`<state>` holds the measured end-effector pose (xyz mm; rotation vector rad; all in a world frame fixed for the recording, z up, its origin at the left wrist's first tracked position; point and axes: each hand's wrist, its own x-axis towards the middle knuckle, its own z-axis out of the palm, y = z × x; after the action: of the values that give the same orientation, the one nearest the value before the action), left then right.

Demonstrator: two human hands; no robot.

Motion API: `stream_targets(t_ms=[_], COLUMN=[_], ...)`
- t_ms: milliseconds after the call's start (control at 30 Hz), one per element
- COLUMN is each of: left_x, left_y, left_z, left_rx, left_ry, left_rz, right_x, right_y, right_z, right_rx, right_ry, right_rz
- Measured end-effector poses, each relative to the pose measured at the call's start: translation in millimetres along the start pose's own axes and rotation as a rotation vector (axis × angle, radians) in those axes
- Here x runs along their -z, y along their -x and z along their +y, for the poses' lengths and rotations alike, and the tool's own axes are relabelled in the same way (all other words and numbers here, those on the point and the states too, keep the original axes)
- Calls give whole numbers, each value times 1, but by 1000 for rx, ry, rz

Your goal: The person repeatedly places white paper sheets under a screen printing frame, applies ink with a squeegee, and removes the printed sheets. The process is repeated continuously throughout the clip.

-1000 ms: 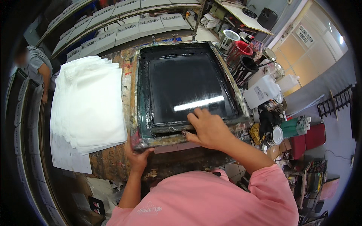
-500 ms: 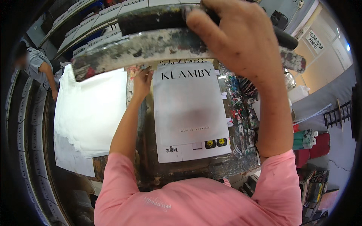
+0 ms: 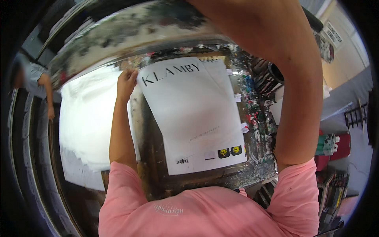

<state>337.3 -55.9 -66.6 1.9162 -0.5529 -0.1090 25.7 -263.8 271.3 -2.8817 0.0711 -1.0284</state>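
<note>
My left hand (image 3: 127, 82) is closed in a pinch on the top left corner of a thin white printed sheet (image 3: 179, 104). That corner is lifted and the sheet lies slanted, its lower part still over another white sheet (image 3: 211, 166) with black and yellow emblems. Overhead, an ink-stained screen-printing frame (image 3: 130, 33) spans the upper view, tilted up and blurred. My right hand (image 3: 237, 17) reaches up to it, only its back and wrist showing; the fingers are cut off by the upper edge. Beneath both sheets is a dark, ink-stained table (image 3: 152, 158).
A tall pile of white sheets (image 3: 90, 122) stands left of the work spot. Farther left another person (image 3: 37, 81) is beside long racks (image 3: 33, 158). To the right are green bottles (image 3: 327, 145), a red chair (image 3: 342, 147) and a black wall rack (image 3: 357, 116).
My left hand has moved left, pulling the sheet's top corner along and turning the sheet askew. The frame and my right hand have come up closer, the fingers passing out of the picture.
</note>
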Motion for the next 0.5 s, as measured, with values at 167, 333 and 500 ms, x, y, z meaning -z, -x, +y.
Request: stream_targets(t_ms=[167, 333, 500], left_x=[122, 256, 345], left_y=[143, 253, 272], left_z=[-71, -141, -112], left_rx=[46, 52, 70], left_ry=[19, -146, -757], left_rz=[412, 753, 1033], right_x=[-9, -19, -27], right_y=[35, 55, 61], right_z=[-10, -8, -9], right_rx=[34, 37, 111], right_ry=[27, 80, 58], right_rz=[64, 89, 221])
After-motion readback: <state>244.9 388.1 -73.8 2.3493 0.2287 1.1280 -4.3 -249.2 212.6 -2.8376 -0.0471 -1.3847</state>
